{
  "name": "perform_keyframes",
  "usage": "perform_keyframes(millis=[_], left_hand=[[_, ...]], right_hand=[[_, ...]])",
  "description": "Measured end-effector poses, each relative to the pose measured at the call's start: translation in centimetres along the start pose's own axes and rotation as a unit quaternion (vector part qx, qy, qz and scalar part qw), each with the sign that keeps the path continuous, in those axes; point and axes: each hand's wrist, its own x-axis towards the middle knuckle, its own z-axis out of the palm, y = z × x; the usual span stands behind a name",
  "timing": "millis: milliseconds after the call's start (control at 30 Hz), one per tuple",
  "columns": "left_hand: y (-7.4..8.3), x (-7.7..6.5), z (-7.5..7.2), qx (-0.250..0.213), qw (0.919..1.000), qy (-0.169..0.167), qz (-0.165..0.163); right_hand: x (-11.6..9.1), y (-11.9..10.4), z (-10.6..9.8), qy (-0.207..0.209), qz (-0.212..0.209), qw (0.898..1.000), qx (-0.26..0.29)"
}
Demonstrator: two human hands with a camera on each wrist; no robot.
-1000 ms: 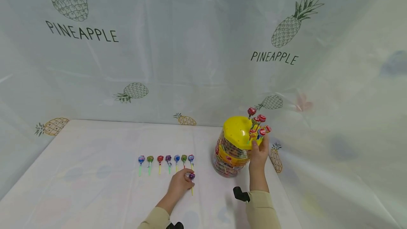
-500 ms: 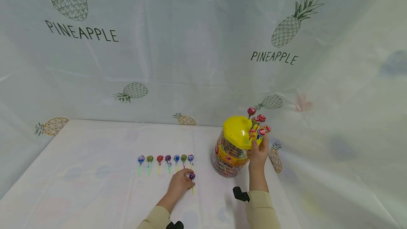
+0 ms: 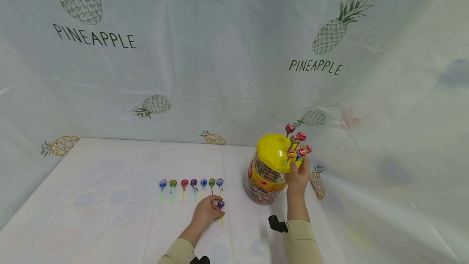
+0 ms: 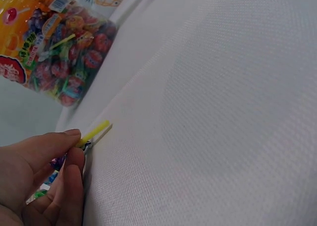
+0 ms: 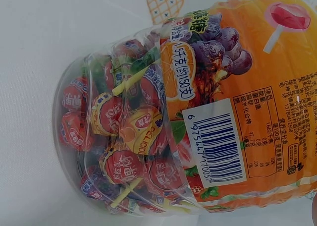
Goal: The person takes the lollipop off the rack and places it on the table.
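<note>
My left hand (image 3: pixel 207 214) pinches a purple-wrapped lollipop (image 3: pixel 221 204) by its yellow stick, low over the white table, just below the right end of a row of lollipops. In the left wrist view, the yellow stick (image 4: pixel 94 133) pokes out between thumb and fingers, while the wrapped head is mostly hidden behind them. My right hand (image 3: pixel 298 178) grips a clear candy jar (image 3: pixel 265 182) at the edge of its yellow lid, thumb in front. Several lollipops (image 3: pixel 301 136) stand upright in the lid's right side. Wrapped candies (image 5: pixel 111 114) fill the jar.
Several lollipops (image 3: pixel 185 183) lie side by side left of the jar, heads away from me, sticks toward me. The white-covered table (image 3: pixel 110 215) meets a pineapple-print curtain (image 3: pixel 227 72) at the back and right. The jar stands near the table's right edge.
Hardly anything differs. The lollipop in my left hand has shifted very slightly toward me; my right hand and the jar have stayed in place.
</note>
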Motion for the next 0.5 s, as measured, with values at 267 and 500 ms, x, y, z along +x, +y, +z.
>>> perform_keyframes(millis=[267,500], left_hand=[[0.18,-0.12,-0.16,-0.008,1.0,0.0,-0.003],[-0.14,-0.18,-0.41,-0.056,0.9984,-0.012,-0.001]], right_hand=[[0.03,-0.18,0.08,-0.007,-0.001,1.0,0.012],[-0.03,-0.14,-0.03,-0.003,0.008,1.0,0.003]])
